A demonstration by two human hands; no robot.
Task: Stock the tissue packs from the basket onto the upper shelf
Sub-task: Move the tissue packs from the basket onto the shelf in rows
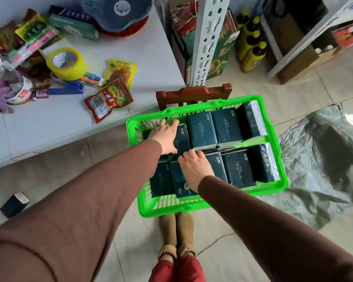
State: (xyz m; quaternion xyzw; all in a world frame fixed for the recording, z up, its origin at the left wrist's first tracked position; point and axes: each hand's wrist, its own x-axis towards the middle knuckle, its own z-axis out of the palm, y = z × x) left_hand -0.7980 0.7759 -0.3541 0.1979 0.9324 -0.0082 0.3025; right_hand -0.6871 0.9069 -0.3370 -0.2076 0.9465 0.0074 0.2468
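One green basket (pixel 277 159) on a brown stool (pixel 194 94), holding dark teal tissue packs (pixel 202 129) in two rows; about nine show, some hidden under hands. Left hand (pixel 167 135) lies on a far-row pack, fingers curled over its far edge. Right hand (pixel 195 167) rests on near-row packs, fingers bent at the tips; grasp unclear. One stray pack (pixel 14 204) on floor.
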